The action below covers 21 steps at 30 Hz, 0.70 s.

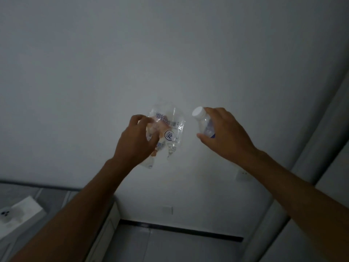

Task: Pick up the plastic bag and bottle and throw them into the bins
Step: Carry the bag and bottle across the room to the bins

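Against a plain white wall (170, 53), the left hand (137, 140) grips the crumpled clear plastic bag (168, 131) while the right hand (224, 133) clasps the white-capped bottle (203, 121), both held raised, slightly apart.

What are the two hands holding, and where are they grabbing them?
The left hand grips the crumpled plastic bag by its left side. The right hand holds the bottle around its body, below the white cap.

Crumpled clear bag (168, 129), white-capped bottle (203, 122)
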Available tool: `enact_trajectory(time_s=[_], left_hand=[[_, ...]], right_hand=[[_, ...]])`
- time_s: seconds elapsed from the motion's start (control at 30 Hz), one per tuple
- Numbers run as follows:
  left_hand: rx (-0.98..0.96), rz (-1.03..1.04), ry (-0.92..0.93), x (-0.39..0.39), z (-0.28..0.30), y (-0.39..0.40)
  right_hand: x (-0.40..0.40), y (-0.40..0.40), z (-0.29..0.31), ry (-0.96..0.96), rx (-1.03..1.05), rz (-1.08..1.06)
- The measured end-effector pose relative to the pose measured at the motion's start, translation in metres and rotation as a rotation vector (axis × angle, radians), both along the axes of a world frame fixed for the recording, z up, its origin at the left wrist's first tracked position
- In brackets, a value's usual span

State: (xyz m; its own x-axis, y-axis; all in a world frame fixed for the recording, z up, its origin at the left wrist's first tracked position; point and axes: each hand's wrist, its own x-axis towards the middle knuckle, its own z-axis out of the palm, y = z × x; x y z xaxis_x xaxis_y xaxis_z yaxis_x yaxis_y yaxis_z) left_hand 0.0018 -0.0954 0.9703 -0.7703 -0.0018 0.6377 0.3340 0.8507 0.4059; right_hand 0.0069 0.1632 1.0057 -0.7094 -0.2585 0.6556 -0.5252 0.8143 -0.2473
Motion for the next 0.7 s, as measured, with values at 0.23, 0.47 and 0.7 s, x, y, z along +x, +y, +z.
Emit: enact_trajectory(time_s=[0.23,0.47,0.7], left_hand=[[-0.037,0.036,0.006,0.020,0.018,-0.033],[-0.067,0.205,0.012,0.066,0.035,-0.073],[-0.102,0.557,0.028,0.184,0.048,-0.138]], right_hand=[[0.009,-0.031,0.015,0.015,-0.010,0.012],[0.007,-0.073,0.018,0.014,-0.005,0.160],[0.043,-0.183,0.026,0.054,-0.010,0.542]])
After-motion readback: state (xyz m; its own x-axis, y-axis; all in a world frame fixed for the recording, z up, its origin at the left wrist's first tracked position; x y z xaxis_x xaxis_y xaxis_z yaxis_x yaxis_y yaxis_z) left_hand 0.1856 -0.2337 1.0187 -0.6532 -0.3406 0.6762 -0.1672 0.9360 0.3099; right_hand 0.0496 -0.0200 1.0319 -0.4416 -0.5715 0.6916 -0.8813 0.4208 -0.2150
